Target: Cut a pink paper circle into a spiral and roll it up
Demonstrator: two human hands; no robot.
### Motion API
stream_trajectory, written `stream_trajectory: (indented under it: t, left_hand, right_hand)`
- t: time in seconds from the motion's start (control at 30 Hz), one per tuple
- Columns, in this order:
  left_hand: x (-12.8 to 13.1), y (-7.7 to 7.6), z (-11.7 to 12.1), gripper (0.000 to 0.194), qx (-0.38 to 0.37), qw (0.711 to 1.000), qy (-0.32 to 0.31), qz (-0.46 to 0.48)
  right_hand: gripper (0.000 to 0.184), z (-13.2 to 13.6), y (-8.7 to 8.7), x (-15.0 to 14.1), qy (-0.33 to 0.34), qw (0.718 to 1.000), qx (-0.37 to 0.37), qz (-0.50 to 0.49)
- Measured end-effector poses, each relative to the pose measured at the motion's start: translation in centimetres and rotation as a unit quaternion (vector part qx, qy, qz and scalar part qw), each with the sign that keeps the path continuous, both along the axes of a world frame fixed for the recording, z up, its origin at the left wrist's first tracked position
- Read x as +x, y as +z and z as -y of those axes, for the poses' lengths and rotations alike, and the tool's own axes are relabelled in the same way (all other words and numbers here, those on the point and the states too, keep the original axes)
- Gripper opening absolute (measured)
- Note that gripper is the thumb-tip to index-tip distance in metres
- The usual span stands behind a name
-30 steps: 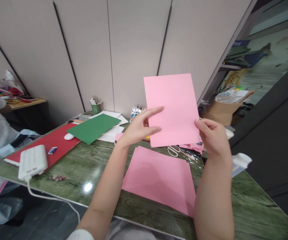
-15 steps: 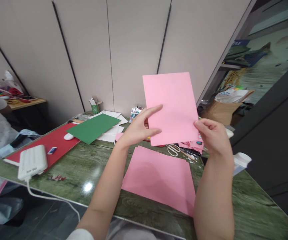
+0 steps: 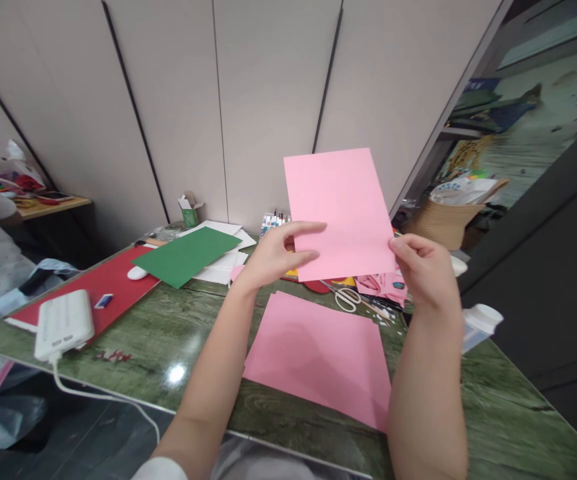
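A pink sheet of paper (image 3: 341, 193) is held up in front of me, tilted slightly, over the table. My left hand (image 3: 273, 257) is at its left edge, with the thumb and index finger spread across the near face; the other fingers are hidden. On the right edge, near the lower corner, my right hand (image 3: 423, 267) pinches the sheet between thumb and curled fingers. Below, several more pink sheets (image 3: 318, 360) lie loosely stacked on the table.
White-handled scissors (image 3: 348, 300) and paper scraps lie behind the stack. Leftward are a green sheet (image 3: 188, 255), a red sheet (image 3: 123, 293), a white power bank (image 3: 65, 325) with a cable and a white mouse (image 3: 137, 273). A white-capped bottle (image 3: 483, 323) stands beside my right forearm.
The held sheet has tipped a little and its lower edge has risen, uncovering more of the scissors. My left hand has shifted slightly down its face; the right pinch stays put.
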State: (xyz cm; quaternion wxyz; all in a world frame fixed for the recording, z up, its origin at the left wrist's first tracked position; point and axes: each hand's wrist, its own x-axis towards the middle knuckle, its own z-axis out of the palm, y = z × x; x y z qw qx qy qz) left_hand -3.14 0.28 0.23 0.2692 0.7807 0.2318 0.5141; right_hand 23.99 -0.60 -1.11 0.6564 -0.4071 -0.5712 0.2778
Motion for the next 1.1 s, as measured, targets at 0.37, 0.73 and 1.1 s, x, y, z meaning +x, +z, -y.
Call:
stream_trajectory:
  t: [0.37,0.73,1.1]
  left_hand:
    - [-0.3,0.0,0.0,0.058,0.034,0.999,0.024,-0.028]
    - [-0.3,0.3,0.3,0.063,0.066,0.996,0.029,-0.044]
    - [-0.4,0.3,0.3,0.064,0.069,0.997,0.030,-0.034]
  right_hand:
    - [0.015,0.4,0.1,-0.1,0.029,0.998,-0.033,0.040]
    - [0.016,0.6,0.3,-0.3,0.041,0.999,-0.016,0.030]
    - [0.016,1.0,0.3,-0.2,0.059,0.996,-0.056,0.043]
